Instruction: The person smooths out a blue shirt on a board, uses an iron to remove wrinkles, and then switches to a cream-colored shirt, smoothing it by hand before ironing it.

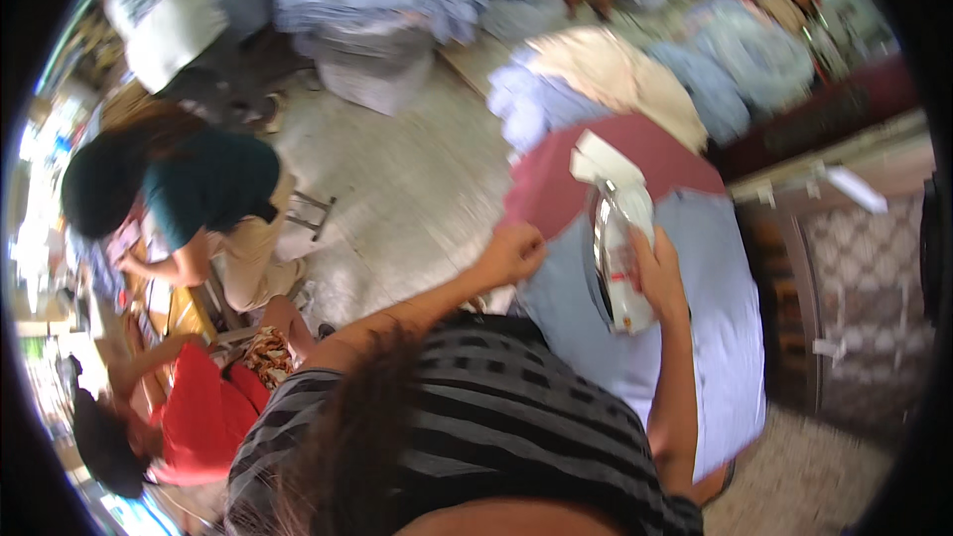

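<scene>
My right hand (657,273) is wrapped around a clear spray bottle with a white trigger head (623,238), holding it above a light blue cloth (715,308) spread over a maroon padded board (645,164). My left hand (513,251) is closed in a fist on the left edge of the light blue cloth, where it meets the maroon board. My striped grey and black shirt (476,417) fills the lower middle of the view.
Piles of folded blue and cream garments (635,74) lie beyond the board. A person in a teal top (204,184) and another in red (199,412) sit on the left by the pale tiled floor (417,179). A patterned cabinet (859,288) stands right.
</scene>
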A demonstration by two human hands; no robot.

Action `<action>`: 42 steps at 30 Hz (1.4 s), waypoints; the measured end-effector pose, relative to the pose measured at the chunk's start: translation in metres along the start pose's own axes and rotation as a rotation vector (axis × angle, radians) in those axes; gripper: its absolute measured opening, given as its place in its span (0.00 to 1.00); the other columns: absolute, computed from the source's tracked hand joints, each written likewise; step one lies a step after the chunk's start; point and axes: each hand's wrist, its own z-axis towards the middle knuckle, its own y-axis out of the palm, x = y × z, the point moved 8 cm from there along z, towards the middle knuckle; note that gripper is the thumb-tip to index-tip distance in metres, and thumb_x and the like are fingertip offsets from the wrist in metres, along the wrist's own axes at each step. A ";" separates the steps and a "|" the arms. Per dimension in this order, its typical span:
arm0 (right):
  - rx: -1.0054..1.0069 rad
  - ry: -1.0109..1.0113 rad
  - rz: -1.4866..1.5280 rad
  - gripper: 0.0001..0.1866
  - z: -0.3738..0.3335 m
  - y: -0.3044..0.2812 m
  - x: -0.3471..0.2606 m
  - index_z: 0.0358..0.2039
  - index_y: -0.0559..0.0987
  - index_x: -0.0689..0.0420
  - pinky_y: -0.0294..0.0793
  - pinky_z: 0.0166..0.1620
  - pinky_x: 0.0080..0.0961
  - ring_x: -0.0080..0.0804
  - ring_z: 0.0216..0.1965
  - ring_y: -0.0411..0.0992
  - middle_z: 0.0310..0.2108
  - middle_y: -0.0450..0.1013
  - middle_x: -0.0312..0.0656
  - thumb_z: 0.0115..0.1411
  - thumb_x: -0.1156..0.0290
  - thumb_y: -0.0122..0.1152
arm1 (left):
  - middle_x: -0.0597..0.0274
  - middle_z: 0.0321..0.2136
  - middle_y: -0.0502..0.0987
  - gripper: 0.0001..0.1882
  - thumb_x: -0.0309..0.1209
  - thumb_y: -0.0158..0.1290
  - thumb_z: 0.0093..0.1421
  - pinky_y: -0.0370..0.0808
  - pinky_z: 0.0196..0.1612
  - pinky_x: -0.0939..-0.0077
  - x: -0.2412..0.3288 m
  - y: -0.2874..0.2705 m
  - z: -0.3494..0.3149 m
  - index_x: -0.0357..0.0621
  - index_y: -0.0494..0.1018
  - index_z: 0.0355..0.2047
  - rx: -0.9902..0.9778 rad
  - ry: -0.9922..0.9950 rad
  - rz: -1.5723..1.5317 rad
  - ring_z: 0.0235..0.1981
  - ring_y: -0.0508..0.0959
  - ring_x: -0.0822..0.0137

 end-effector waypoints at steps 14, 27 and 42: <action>-0.083 -0.001 -0.031 0.22 -0.004 0.010 0.002 0.34 0.73 0.64 0.70 0.28 0.31 0.29 0.21 0.71 0.23 0.74 0.46 0.68 0.53 0.54 | 0.62 0.25 0.73 0.04 0.24 0.61 0.57 0.70 0.28 0.77 0.010 -0.005 -0.018 0.37 0.77 0.29 0.196 -0.100 0.007 0.24 0.72 0.73; -0.120 -0.145 -0.119 0.25 -0.005 0.030 -0.003 0.34 0.72 0.67 0.71 0.37 0.43 0.54 0.31 0.74 0.29 0.75 0.62 0.66 0.51 0.57 | 0.55 0.24 0.70 0.06 0.25 0.60 0.55 0.67 0.37 0.62 0.032 -0.001 -0.016 0.38 0.73 0.26 0.225 0.100 0.203 0.29 0.69 0.55; -0.047 -0.126 -0.193 0.22 -0.004 0.044 -0.033 0.42 0.75 0.66 0.74 0.39 0.42 0.56 0.33 0.78 0.31 0.77 0.62 0.67 0.55 0.54 | 0.59 0.26 0.69 0.05 0.23 0.60 0.58 0.70 0.29 0.71 0.016 -0.004 -0.020 0.38 0.74 0.29 0.007 -0.112 -0.075 0.26 0.72 0.65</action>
